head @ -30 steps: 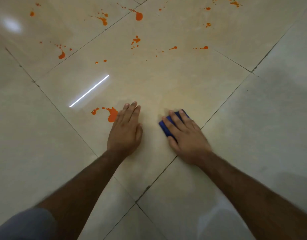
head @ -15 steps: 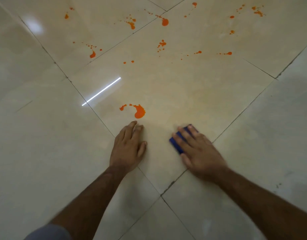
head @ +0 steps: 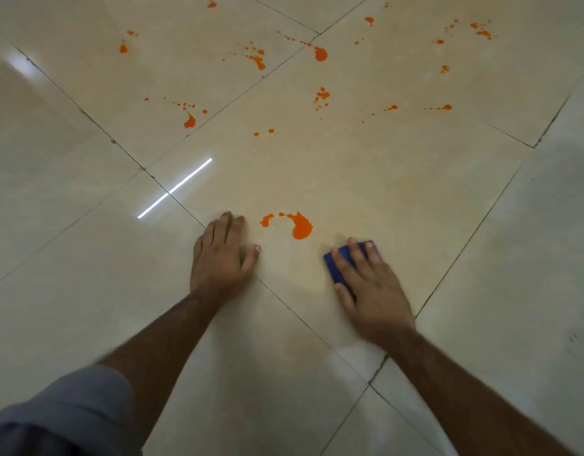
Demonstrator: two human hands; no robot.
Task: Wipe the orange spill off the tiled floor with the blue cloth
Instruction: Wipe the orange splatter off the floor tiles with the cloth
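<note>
Right grip (head: 371,287) on blue cloth (head: 330,266) (flat)

Glossy cream tiled floor (head: 86,258) everywhere, big square tiles laid diagonal with thin dark grout lines (head: 463,248). 1 sharp white streak of reflected light (head: 175,188) left of middle, 1 soft glare patch (head: 21,64) far upper left. Dimmer over on the right.

tiled floor (head: 350,179) — orange spill (head: 301,227), blue cloth (head: 333,263)

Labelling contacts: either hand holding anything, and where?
Right hand presses flat on top of the folded blue cloth, not gripping. Left hand rests on the beige tiled floor.
</note>
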